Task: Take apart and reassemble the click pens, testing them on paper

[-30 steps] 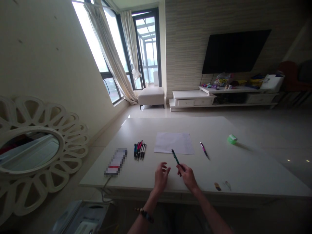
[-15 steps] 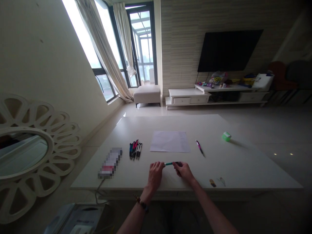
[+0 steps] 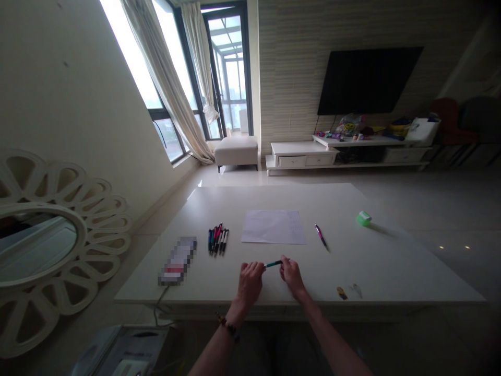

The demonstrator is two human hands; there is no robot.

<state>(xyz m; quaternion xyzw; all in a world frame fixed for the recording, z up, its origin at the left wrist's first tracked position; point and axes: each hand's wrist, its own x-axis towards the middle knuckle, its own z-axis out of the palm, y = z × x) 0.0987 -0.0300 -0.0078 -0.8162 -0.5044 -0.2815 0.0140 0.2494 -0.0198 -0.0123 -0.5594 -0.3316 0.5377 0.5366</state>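
Work is being carried out on a green pen [image 3: 273, 263], which is being held crosswise over the near side of the counter [image 3: 371, 261]. Its left end is being clamped by the left grip [image 3: 250, 282] and its right end by the right grip [image 3: 290, 275], the fingers being closed together at both ends. Handling of this pen is being judged as under way and unfinished, since neither end is being released; whether any part is being loosened or joined cannot be told, the ends being covered by fingers. Beyond it, a sheet of paper [image 3: 273, 227] is being touched by neither grip, and a purple pen [image 3: 321, 237] is being seen lying alone to the right of the sheet. A bunch of pens [image 3: 217, 241] is being left untouched on its other side, and which are being counted as done or remaining is not being shown
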